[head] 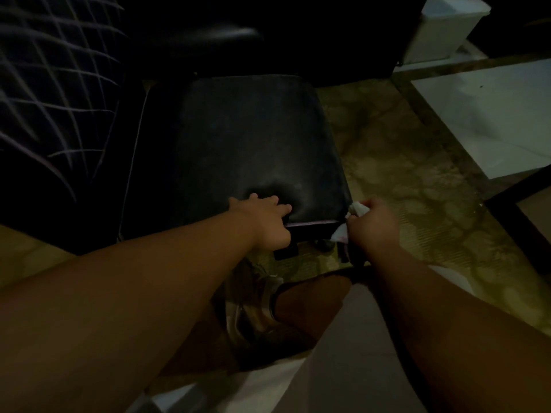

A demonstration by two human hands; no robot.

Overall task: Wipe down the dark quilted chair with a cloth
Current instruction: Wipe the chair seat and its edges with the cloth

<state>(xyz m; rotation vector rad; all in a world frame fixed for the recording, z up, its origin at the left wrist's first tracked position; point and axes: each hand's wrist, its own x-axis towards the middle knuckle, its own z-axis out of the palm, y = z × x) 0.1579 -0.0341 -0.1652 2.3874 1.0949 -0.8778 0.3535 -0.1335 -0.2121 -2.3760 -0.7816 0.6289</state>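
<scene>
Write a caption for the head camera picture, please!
Left hand presses the chair seat; right hand grips a cloth.

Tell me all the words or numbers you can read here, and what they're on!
None: no words, numbers or signs show in this dim picture.
The chair, the cloth gripped by the right hand, the left hand pressing the seat, and the white bin all look blank.

arms: bare, no sleeves | legs: light shorts (351, 353) | foot: metallic shoe (253, 305)
</scene>
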